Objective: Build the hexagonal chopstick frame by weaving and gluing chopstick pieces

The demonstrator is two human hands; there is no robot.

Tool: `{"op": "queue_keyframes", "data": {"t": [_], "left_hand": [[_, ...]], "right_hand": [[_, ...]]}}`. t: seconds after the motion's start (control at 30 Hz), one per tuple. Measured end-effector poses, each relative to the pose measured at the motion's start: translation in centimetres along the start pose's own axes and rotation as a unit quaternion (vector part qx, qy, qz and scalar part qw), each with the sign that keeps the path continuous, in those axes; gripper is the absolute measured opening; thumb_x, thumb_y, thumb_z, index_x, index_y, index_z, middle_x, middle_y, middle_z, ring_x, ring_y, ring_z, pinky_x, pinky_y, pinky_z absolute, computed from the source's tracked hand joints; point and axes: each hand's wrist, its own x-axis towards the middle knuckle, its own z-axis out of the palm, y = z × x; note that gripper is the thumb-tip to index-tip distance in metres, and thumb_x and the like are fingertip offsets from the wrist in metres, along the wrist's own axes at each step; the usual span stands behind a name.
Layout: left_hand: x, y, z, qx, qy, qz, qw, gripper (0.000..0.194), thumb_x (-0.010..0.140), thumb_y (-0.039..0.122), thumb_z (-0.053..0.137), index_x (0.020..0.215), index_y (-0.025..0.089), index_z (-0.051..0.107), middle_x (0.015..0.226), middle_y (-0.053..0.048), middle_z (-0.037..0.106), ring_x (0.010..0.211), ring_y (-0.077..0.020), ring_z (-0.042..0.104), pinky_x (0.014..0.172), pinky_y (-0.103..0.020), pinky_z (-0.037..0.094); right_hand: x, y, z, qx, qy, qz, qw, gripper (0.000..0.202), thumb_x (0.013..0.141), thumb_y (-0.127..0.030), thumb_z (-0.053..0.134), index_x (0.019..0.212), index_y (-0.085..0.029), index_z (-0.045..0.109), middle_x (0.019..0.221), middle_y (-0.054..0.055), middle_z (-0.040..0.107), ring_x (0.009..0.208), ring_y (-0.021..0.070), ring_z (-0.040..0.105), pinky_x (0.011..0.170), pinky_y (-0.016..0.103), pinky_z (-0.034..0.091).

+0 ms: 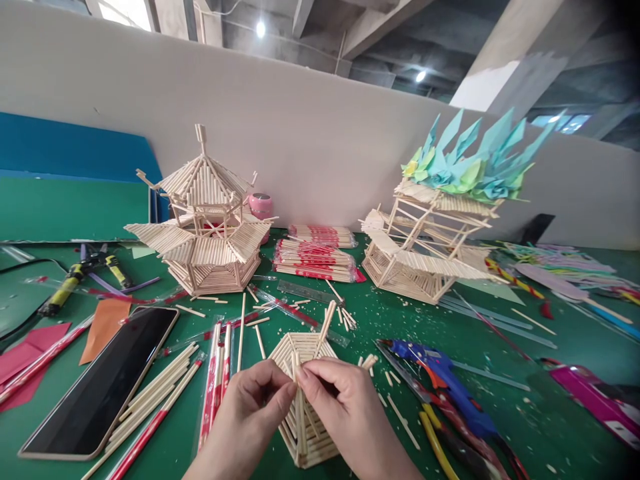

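Note:
A polygonal frame of stacked wooden sticks (pixel 320 452) lies on the green table in front of me, with a short bundle of sticks (pixel 327 320) rising from its far side. Over its middle, my left hand (pixel 253 410) and my right hand (pixel 345 407) meet with thumbs and forefingers pinched. Pale wooden sticks (pixel 299 373) show between the fingertips, and both hands appear to grip them. My fingers partly cover the frame below. Red-wrapped chopsticks (pixel 215 380) lie just left of my left hand.
A stick pagoda (pixel 215 250) stands back left, and a stick pavilion (pixel 425 253) topped with blue paper back right. Wrapped bundles (pixel 315 260) lie between. A phone (pixel 103 380) and loose sticks (pixel 150 393) are left; a blue glue gun (pixel 440 373) and pliers (pixel 450 413) right.

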Motion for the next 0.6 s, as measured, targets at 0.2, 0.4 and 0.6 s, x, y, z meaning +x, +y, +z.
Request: {"op": "queue_keyframes", "data": {"t": [0.2, 0.4, 0.6], "left_hand": [[0.0, 0.1, 0.1, -0.016, -0.009, -0.009, 1.0, 0.029, 0.069, 0.041, 0.06, 0.059, 0.015, 0.054, 0.055, 0.002, 0.045, 0.054, -0.011, 0.036, 0.05, -0.022, 0.028], [0.1, -0.2, 0.2, -0.03, -0.023, -0.01, 0.999, 0.029, 0.07, 0.041, 0.061, 0.06, 0.014, 0.056, 0.056, 0.002, 0.045, 0.055, -0.0108, 0.036, 0.051, -0.022, 0.029], [-0.4, 0.1, 0.1, -0.067, -0.01, -0.027, 0.997, 0.027, 0.073, 0.039, 0.059, 0.065, 0.014, 0.065, 0.06, 0.0, 0.054, 0.059, -0.0117, 0.042, 0.056, -0.021, 0.033]], "right_hand": [[0.3, 0.0, 0.1, 0.074, -0.024, 0.025, 0.997, 0.031, 0.085, -0.03, 0.041, 0.057, -0.018, 0.04, 0.055, -0.004, 0.036, 0.054, 0.0101, 0.033, 0.047, 0.022, 0.027], [1.0, -0.2, 0.1, 0.114, -0.024, 0.053, 0.992, 0.033, 0.081, -0.03, 0.046, 0.053, -0.019, 0.034, 0.052, -0.006, 0.03, 0.052, 0.0091, 0.029, 0.046, 0.022, 0.024], [0.9, 0.7, 0.0, 0.252, -0.016, 0.093, 0.963, 0.033, 0.08, -0.036, 0.05, 0.055, -0.016, 0.044, 0.054, -0.005, 0.033, 0.053, 0.0089, 0.031, 0.047, 0.021, 0.026]]}}
